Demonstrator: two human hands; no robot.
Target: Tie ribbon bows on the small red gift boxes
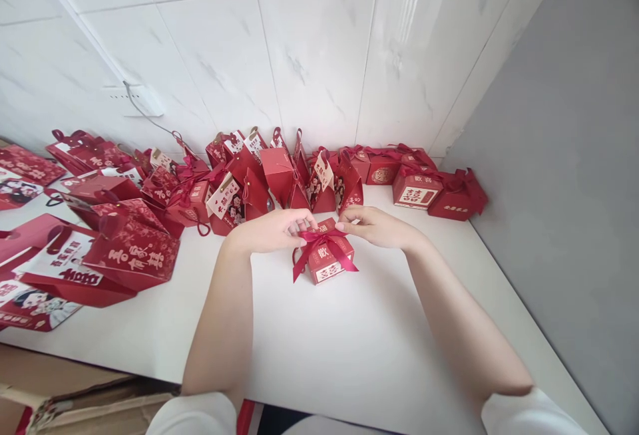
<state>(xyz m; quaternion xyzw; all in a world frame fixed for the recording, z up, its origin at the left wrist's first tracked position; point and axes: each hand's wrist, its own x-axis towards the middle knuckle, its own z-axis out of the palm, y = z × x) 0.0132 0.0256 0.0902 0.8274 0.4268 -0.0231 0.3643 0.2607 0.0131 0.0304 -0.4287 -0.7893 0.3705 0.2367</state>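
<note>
A small red gift box (330, 271) with gold and white Chinese characters stands on the white table in front of me. A dark red ribbon (324, 238) is tied in a bow across its top, and its two tails hang down the near sides. My left hand (279, 230) reaches in from the left, fingers curled and pinching the bow's left loop. From the other side, my right hand (374, 226) pinches at the bow's right loop with thumb and forefinger. Both hands hide parts of the loops.
Behind my hands, red gift boxes (418, 189) with ribbons line the tiled wall (319, 49). Several larger red gift bags (134, 249) crowd the left of the table (344, 355). A grey panel (559, 175) borders the right edge. Cardboard (100, 415) lies below at lower left.
</note>
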